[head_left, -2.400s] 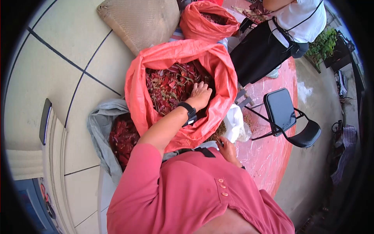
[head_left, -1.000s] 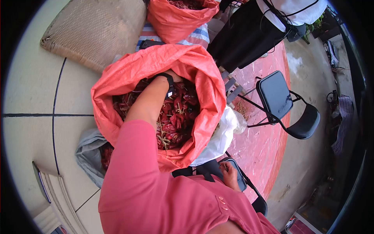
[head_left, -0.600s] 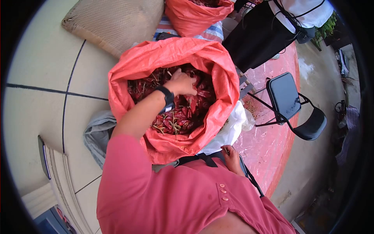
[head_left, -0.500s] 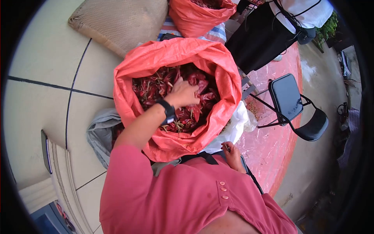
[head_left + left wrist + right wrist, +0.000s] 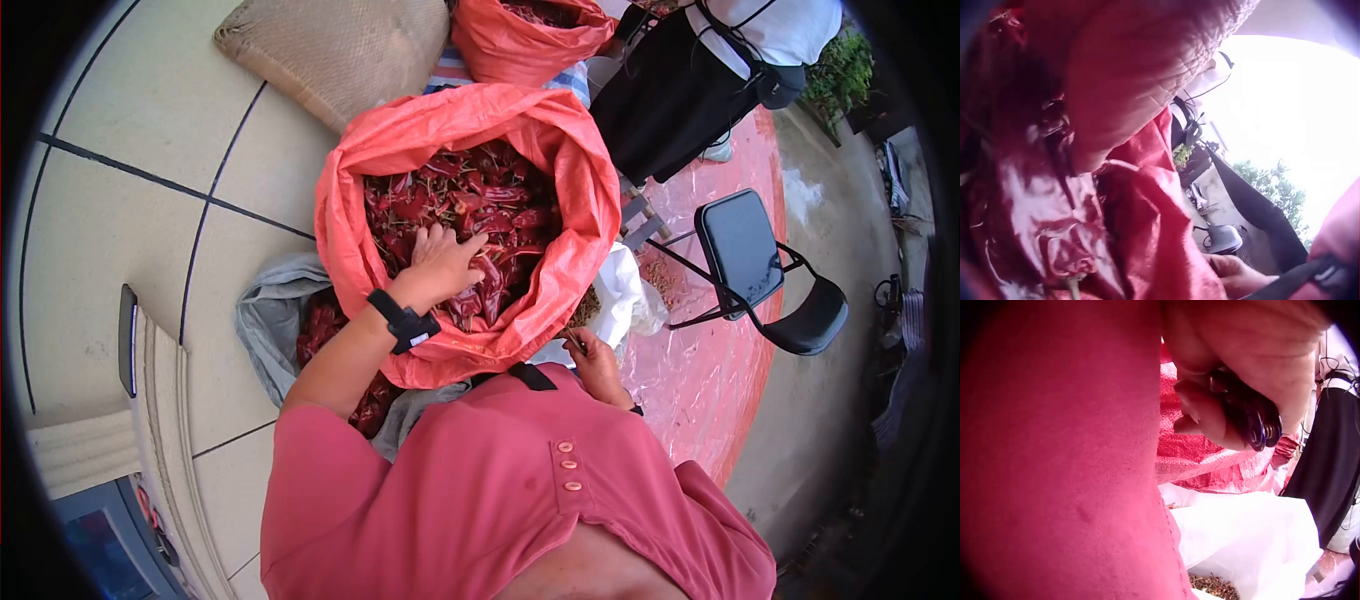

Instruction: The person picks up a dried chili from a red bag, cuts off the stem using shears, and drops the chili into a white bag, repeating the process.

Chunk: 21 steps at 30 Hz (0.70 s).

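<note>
A wide red woven sack stands before me, its top rolled back, with dark red dried chilies inside. My left hand reaches over the near rim with fingers spread, resting on the chilies. Glossy chilies lie close under that palm in the left wrist view. Beside the sack, near my waist, my right hand is curled round small snips, whose purple-blue handles and coil spring show in the right wrist view. The blades are hidden.
A grey sack with more chilies stands left of the red one. On the right are a white bag holding stem bits and a black folding chair. Behind are a woven mat, another red sack and a standing person.
The left hand, earlier deep in the sack, has drawn back toward its near-left side. More chilies show on top, fewer loose stems. The right hand keeps its grip by the waist.
</note>
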Motion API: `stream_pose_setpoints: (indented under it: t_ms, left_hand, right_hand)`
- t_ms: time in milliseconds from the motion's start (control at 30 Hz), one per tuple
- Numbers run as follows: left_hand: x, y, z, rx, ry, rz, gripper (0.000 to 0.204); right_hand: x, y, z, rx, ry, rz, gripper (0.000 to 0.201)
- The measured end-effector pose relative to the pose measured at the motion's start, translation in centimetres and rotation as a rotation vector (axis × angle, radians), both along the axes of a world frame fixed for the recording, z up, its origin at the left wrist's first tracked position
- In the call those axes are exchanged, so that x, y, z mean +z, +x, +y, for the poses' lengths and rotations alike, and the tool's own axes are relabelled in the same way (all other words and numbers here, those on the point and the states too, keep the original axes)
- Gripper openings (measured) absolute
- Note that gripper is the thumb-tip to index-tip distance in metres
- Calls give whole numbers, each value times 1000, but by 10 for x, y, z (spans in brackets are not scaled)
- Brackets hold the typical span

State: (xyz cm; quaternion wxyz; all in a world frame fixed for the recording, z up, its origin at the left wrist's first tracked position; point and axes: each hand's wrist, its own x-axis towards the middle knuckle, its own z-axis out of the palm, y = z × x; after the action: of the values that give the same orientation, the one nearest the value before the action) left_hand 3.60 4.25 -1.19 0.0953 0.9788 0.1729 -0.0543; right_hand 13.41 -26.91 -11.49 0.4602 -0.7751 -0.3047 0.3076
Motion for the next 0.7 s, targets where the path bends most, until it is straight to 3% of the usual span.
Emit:
stream_pose_setpoints:
  t_ms: [100,167,300,467,600,700]
  left_hand:
    - [19,26,14,-2,-60,-34,52]
    - [-2,56,34,-96,-79,-117,53]
    - [-30,125,53,-101,-72,165,61]
    - [-95,183,92,36,11,199,96]
    - [-104,202,107,159,-110,249,104]
    - [-98,209,107,141,-192,58,108]
  right_hand:
    - [14,-1,-4,-10,-91,-37,15]
    - [11,-3,-10,-54,-111,10,16]
    - [-2,-8,-29,-125,-140,43,16]
    - [-16,-17,-55,-275,-154,88,14]
    - [-12,-23,-75,-407,-192,178,10]
    - [-3,-24,-77,-477,-206,193,9]
